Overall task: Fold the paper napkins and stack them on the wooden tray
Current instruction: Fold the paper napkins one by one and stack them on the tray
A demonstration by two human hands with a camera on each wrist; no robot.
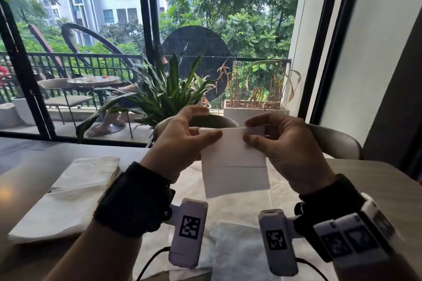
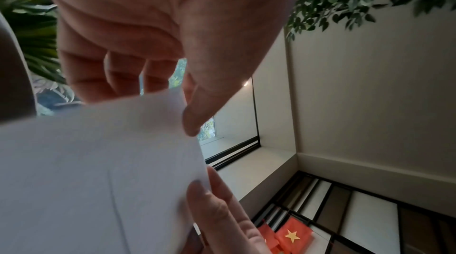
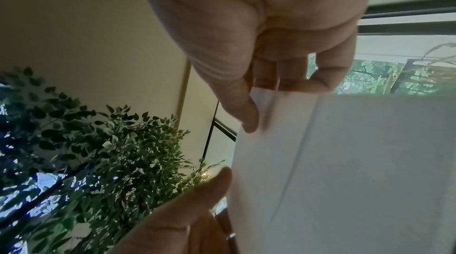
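Observation:
A white paper napkin (image 1: 234, 162) hangs in the air above the table, held by its top edge. My left hand (image 1: 185, 141) pinches its upper left corner between thumb and fingers. My right hand (image 1: 280, 141) pinches the upper right corner. In the left wrist view the napkin (image 2: 98, 180) fills the lower left, with my thumb on its edge. The right wrist view shows the napkin (image 3: 357, 170) at lower right, pinched under my thumb. Folded napkins (image 1: 68, 201) lie in a pile at the left on the table. I cannot make out a wooden tray.
A white sheet (image 1: 239, 210) covers the table (image 1: 365, 178) under my hands, and another napkin (image 1: 237, 251) lies near the front edge. A potted plant (image 1: 169, 91) and a chair back (image 1: 333, 141) stand beyond the far edge.

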